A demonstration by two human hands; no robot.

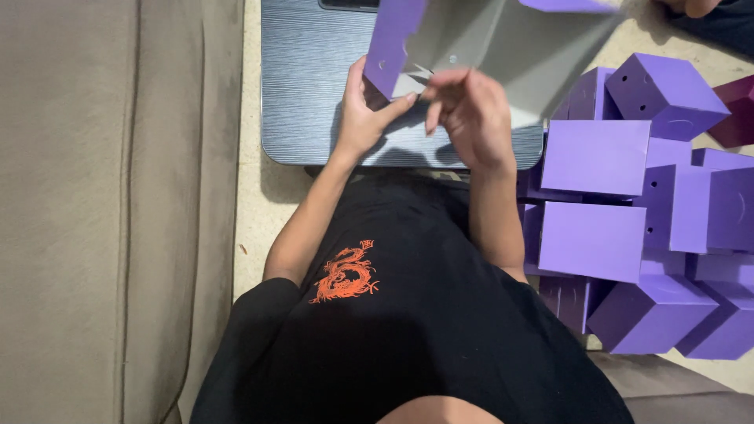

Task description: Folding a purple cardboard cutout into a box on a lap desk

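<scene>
A flat box blank (471, 39) was being folded — its purple flap (390, 47) pinched by the left hand (363, 118), the right hand's (471, 110) fingers curled at the crease; firm creasing was judged next.

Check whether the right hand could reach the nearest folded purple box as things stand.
Probably yes: the nearest purple box lies just beside the right forearm with nothing between, but the right hand is holding the flat cardboard sheet.
</scene>
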